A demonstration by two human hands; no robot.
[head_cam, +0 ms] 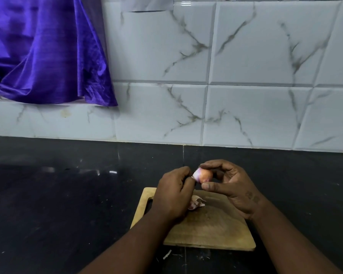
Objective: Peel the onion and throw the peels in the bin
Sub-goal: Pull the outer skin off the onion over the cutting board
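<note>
**Hazards**

1. Scrap (167, 254): one pale sliver lies on the counter (48, 194), below the left forearm and off the board (210, 232). It is likely to be missed when the peels are gathered.
2. Left hand (173, 194): the fingers are curled, and the tips appear to pinch the loose skin (195, 176) at the onion's left end. The contact itself is largely hidden behind the knuckles. Thin, dry skin probably tears short under a sharp pull, leaving patches on the bulb.
3. Onion (205, 176): it is small, round and held by its ends only. A pull from the left that exceeds the grip may roll it out of the fingers and drop it onto the board or counter.
4. Peels (196, 203): the light pile lies loose on the board, under the hands. A sweep of a wrist may scatter it.
5. Bin: not in view. Carrying loose peels to it risks dropping some.

**Position of the onion**

- It is held in the air above the far edge of the board, between the two hands.
- It touches the left fingertips at its left end.
- The right hand (232, 186) grips it. The forefinger arches over the top and the thumb (208, 186) presses from below. The other right fingers curl behind it, apart from it.
</note>
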